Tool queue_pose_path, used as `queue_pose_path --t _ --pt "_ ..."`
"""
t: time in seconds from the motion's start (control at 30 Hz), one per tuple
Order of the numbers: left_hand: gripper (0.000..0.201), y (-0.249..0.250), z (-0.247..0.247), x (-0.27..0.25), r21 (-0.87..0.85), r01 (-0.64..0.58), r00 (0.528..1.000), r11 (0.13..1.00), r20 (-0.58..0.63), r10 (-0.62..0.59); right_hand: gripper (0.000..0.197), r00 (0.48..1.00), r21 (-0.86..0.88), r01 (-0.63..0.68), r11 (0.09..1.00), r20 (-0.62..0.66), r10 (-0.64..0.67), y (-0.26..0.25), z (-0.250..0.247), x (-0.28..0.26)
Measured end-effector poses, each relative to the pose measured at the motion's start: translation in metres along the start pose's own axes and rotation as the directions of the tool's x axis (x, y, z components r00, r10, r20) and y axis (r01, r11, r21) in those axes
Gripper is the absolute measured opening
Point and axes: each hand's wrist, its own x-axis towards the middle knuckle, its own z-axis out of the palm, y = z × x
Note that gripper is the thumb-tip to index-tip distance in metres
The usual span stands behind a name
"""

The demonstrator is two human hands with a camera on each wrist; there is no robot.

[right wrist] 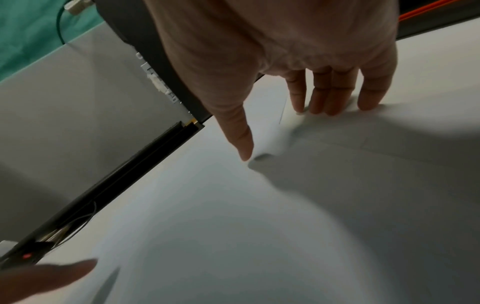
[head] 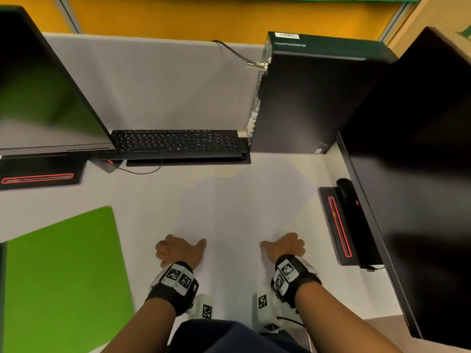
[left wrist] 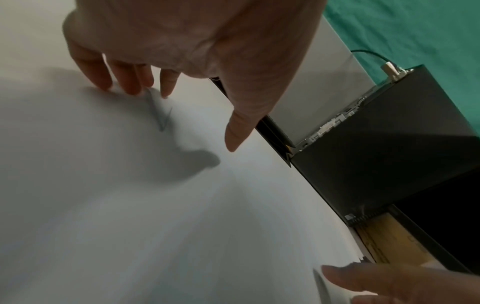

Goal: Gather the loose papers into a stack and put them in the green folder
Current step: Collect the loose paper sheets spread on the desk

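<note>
Hands are resting near the front of the white worktop (head: 142, 197): the left hand (head: 178, 250) and right hand (head: 284, 247) are each pressing down on loose white paper sheets (head: 239, 212), which are lying spread and overlapping between and ahead of them. Both sets of fingers (left wrist: 130, 82) are loosely bent, tips touching paper and thumbs spread inward, gripping nothing. A flat bright green folder (head: 63, 276) is lying closed at the left, apart from the sheets. A black keyboard (head: 175, 142) and black computer tower (head: 311, 98) are sitting behind.
</note>
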Motion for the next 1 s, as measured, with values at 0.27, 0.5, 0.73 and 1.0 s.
queue_pose_path --t 0.27,0.5,0.73,1.0 --pt "0.104 -0.004 -0.008 0.010 -0.002 -0.025 0.999 1.000 -0.031 0.025 0.089 0.998 0.214 -0.013 0.977 0.059 0.000 -0.002 0.003 -0.003" --pt "0.092 0.022 -0.021 0.035 0.156 -0.191 0.980 0.969 -0.025 0.197 0.057 0.999 0.421 0.016 0.907 0.021 -0.028 -0.042 -0.051 0.039" --pt "0.105 0.029 -0.013 0.036 0.364 -0.249 0.966 0.897 0.029 0.256 0.045 0.965 -0.383 0.247 0.890 0.010 -0.263 -0.060 -0.049 0.039" --pt "0.100 0.040 -0.002 0.034 0.390 -0.198 0.980 0.899 0.092 0.176 0.060 0.984 -0.384 0.176 0.906 0.031 -0.177 -0.080 -0.031 0.047"
